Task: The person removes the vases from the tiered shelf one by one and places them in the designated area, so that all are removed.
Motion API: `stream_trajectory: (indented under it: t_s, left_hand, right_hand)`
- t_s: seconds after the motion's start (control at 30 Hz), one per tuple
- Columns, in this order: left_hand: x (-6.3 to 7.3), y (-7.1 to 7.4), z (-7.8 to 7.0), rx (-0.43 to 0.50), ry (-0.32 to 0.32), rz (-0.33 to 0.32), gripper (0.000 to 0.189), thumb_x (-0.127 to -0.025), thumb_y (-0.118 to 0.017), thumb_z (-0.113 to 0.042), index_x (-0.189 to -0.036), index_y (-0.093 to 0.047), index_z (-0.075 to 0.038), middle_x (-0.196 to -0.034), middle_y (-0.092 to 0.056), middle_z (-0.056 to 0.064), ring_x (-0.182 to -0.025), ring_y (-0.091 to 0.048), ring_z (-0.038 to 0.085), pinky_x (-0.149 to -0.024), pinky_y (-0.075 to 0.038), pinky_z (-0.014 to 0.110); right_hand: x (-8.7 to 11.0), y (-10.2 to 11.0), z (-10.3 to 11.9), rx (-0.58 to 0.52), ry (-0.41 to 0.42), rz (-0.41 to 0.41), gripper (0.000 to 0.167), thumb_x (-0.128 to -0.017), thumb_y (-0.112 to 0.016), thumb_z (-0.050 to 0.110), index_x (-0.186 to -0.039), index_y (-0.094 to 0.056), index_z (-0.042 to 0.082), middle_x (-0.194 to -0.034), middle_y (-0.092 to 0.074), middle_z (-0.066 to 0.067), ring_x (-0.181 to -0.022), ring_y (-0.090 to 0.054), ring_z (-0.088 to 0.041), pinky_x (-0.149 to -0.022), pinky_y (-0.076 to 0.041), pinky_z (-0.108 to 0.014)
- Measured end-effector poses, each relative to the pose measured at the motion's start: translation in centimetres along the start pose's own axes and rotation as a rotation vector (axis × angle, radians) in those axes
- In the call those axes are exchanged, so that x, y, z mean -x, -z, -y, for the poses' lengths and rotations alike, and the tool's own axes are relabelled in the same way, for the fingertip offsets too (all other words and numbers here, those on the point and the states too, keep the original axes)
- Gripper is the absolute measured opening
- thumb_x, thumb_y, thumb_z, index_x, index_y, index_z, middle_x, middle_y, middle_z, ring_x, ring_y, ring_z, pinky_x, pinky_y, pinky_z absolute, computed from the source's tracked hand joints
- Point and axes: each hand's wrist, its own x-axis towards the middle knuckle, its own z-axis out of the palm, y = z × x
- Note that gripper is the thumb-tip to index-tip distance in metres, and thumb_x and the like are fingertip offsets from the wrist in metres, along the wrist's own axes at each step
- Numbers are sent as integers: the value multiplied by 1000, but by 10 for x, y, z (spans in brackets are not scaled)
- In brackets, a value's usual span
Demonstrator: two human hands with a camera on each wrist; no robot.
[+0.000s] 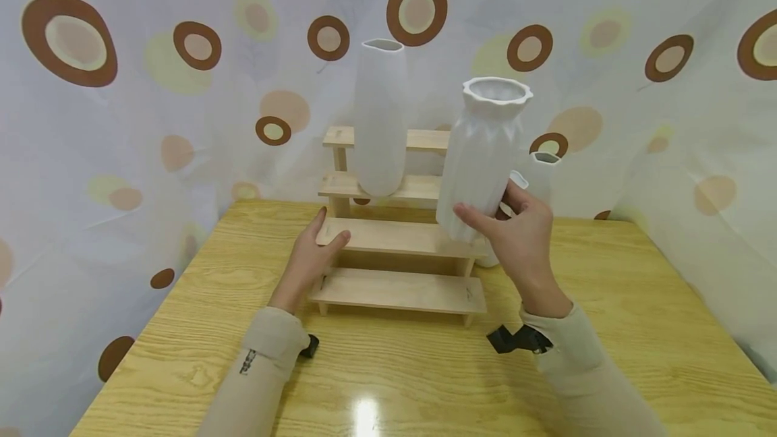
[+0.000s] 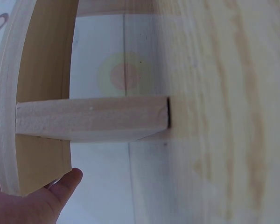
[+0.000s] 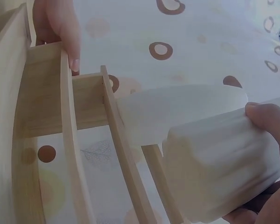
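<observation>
- Spotted curtains back a glossy yellow wooden worktop carrying a pale stepped wooden rack.
- One tall smooth white vase already stands on the rack's upper step.
- Right hand wraps the ridged white vase, tilted, above the second step, not yet set down.
- Left hand steadies the rack's left end, fingers straight.

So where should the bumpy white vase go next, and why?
Probably a small lowering onto the second step of the wooden rack. The right hand holds the ribbed vase just above that bare step, the left hand steadies the rack's left end, and the tall smooth vase already stands one step higher.
</observation>
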Motion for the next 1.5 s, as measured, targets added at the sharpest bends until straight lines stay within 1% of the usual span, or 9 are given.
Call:
stream_trajectory:
  t_s: [0.13, 0.37, 0.53, 0.9, 1.13, 1.33, 1.5]
  left_hand:
    - [0, 0, -1, -1, -4, 2, 94, -91, -59, -62, -160, -12, -20, -163, -14, 1, -149, -11, 26, -118, -17, 49]
    - [-1, 0, -1, -12, -16, 2, 94, -92, -59, -61, -160, -13, -16, -163, -14, 3, -149, -12, 27, -118, -17, 49]
    - [0, 0, 0, -12, -14, 7, 93, -92, -59, -61, -160, -13, -16, -163, -13, 3, -149, -11, 28, -118, -17, 50]
    - [1, -1, -1, -12, 0, 5, 92, -92, -59, -61, -160, -12, -22, -163, -13, 1, -149, -11, 26, -118, -17, 49]
    - [0, -1, -1, -19, -13, 1, 91, -93, -59, -59, -160, -12, -18, -163, -13, 1, -149, -11, 26, -118, -17, 48]
    - [-1, -2, 0, -15, 0, 2, 93, -92, -59, -62, -160, -13, -19, -163, -14, 0, -149, -11, 24, -118, -18, 47]
    - [0, -1, 1, -20, -8, 0, 93, -91, -58, -63, -160, -13, -19, -163, -14, 0, -149, -11, 25, -118, -18, 48]
  right_hand:
    - [4, 3, 4, 11, 1, 1, 57, -72, -91, 16, -124, -69, 12, -117, -67, -11, -106, -65, -25, -82, -57, -28]
    - [13, 8, 12, 30, -15, 12, 61, -73, -90, 17, -129, -67, 12, -120, -66, -10, -108, -65, -25, -83, -56, -28]
    - [19, 11, 17, 41, -15, 17, 60, -73, -90, 16, -128, -67, 13, -121, -66, -10, -108, -65, -24, -83, -56, -28]
    - [28, 20, 29, 40, -14, 19, 62, -72, -90, 10, -129, -67, 12, -123, -65, -12, -107, -65, -23, -82, -56, -28]
    - [34, 26, 34, 67, 7, 11, 58, -72, -89, 7, -126, -68, 10, -122, -66, -11, -105, -66, -22, -80, -56, -27]
    - [38, 32, 37, 36, 7, 7, 61, -72, -89, 4, -128, -67, 10, -123, -65, -12, -104, -67, -22, -79, -57, -28]
    - [41, 37, 39, 24, 0, -10, 63, -70, -89, 1, -129, -67, 9, -125, -65, -13, -105, -67, -21, -78, -57, -28]
